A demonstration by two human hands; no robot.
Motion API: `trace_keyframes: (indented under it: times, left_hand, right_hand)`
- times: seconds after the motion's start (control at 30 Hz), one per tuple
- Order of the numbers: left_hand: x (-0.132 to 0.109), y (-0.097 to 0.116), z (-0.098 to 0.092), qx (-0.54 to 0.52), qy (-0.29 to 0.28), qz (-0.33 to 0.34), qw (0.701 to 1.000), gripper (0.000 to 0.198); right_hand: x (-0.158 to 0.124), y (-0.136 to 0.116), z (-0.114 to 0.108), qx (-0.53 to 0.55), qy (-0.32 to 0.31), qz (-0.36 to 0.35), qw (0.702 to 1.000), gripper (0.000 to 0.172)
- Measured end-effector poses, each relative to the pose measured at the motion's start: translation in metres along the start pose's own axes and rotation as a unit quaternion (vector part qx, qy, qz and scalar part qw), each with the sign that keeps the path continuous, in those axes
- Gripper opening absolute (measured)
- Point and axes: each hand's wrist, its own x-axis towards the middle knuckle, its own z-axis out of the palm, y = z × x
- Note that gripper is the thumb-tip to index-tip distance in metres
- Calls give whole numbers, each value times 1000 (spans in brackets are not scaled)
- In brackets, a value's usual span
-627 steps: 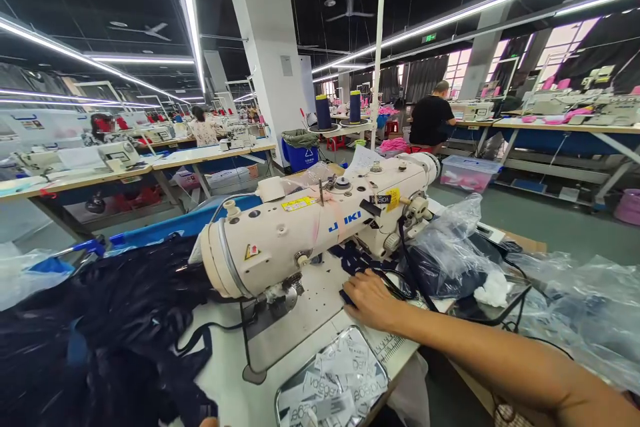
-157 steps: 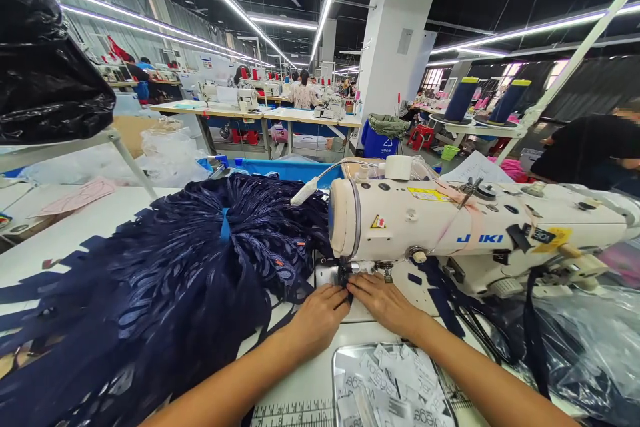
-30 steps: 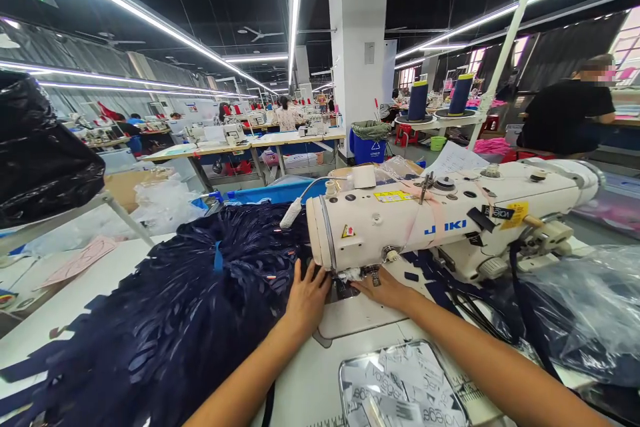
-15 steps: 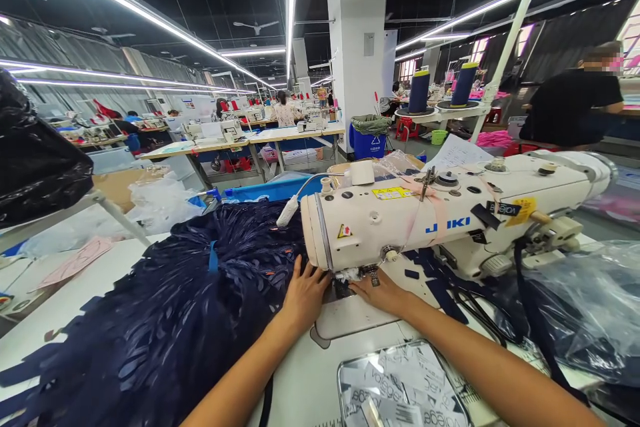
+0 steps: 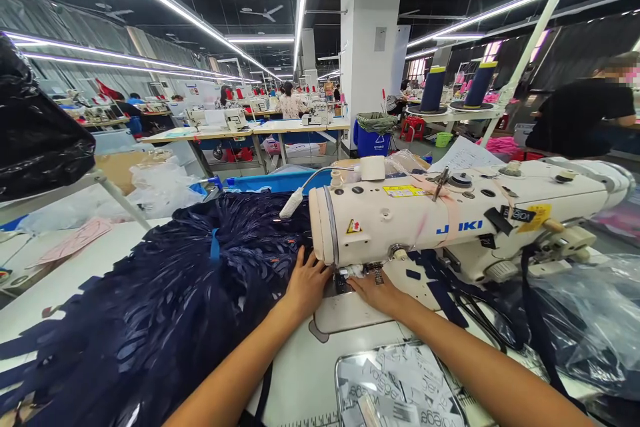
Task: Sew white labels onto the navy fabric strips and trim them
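Note:
A white sewing machine [image 5: 380,220] stands across the table in front of me, its presser foot [image 5: 343,280] low between my two hands. My left hand [image 5: 307,285] lies left of the foot with fingers stretched and spread, their tips partly under the machine head. On the right, my right hand [image 5: 376,292] is closed, fingertips close to the foot; what it pinches is hidden. A big heap of navy fabric strips [image 5: 190,307], bound with a blue tie [image 5: 215,245], reaches up to my left hand. A small dark piece shows at the foot, too small to make out.
A clear-lidded tray of printed labels [image 5: 400,383] sits near the table's front edge. Plastic-wrapped material [image 5: 590,320] lies at right. Navy thread cones [image 5: 433,90] stand behind the machine. A black plastic bag [image 5: 40,120] hangs at left. A person in black [image 5: 570,110] sits far right.
The view has shifted slightly, so the machine appears a little further right. Both hands stay beside the presser foot, with hardly any movement of their own.

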Motion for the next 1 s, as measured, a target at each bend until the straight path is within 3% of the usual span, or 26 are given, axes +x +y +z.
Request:
trace_keyframes:
  times: [0.33,0.5,0.63,0.7,0.77,0.83,0.93,1.0]
  left_hand:
    - [7,-1,2,-11,-2,-7,1000,32]
    - [-2,14,-7,5,-7,-27,1000,30]
    - [-45,21,-30,12,21,32,999,21]
    - [-77,14,-44,-4,90,47,995,17]
    - [-111,0,-58,12,197,3,980,24]
    - [-140,-17,-69,61,250,-22,966,30]
    - [-168,-32,-74,135,194,19,972,30]
    - [-176,-32,-63,138,156,64,976,24]
  right_hand:
    - [6,-6,-14,48,-31,44,997,31]
    - [6,-6,-9,48,-31,51,997,34]
    - [-7,-7,-12,65,-10,9,998,44]
    - [-16,-7,-14,89,2,2,996,41]
    - [-23,-12,-17,121,-13,-10,992,37]
    - [-24,-26,-21,173,-43,-19,984,36]
    - [-12,-62,-23,277,-91,-10,957,37]
    - [2,-88,-19,343,-104,-1,934,38]
